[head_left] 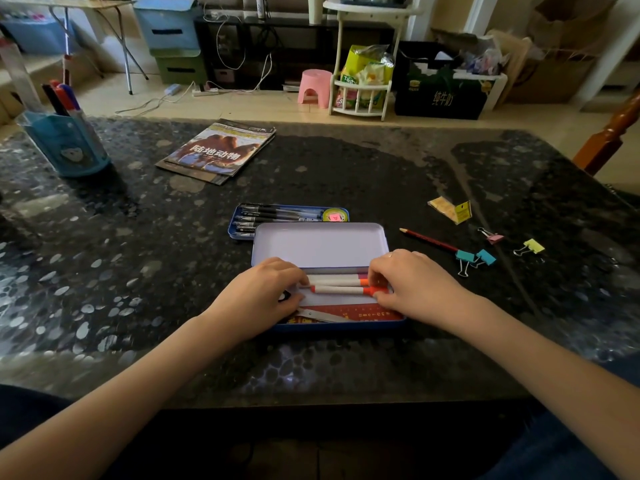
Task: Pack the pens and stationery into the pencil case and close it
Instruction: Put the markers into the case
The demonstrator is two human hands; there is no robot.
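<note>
A blue tin pencil case (pixel 341 326) lies open in front of me, its pale lid (pixel 318 244) raised behind it. Inside lie white markers with orange ends (pixel 337 289) and a pair of scissors (pixel 320 315). My left hand (pixel 258 294) and my right hand (pixel 407 284) each pinch one end of the front marker inside the case. Behind the lid sits a blue tray (pixel 239 230) with several black pens (pixel 273 214) and a tape roll (pixel 335 215). To the right on the table lie a red pencil (pixel 427 239) and loose binder clips (pixel 474 259).
A magazine (pixel 218 152) lies at the back left, and a blue pen holder (pixel 67 143) stands at the far left. A yellow packet (pixel 450 209), a pink clip (pixel 491 236) and a yellow clip (pixel 530 247) lie on the dark table at right.
</note>
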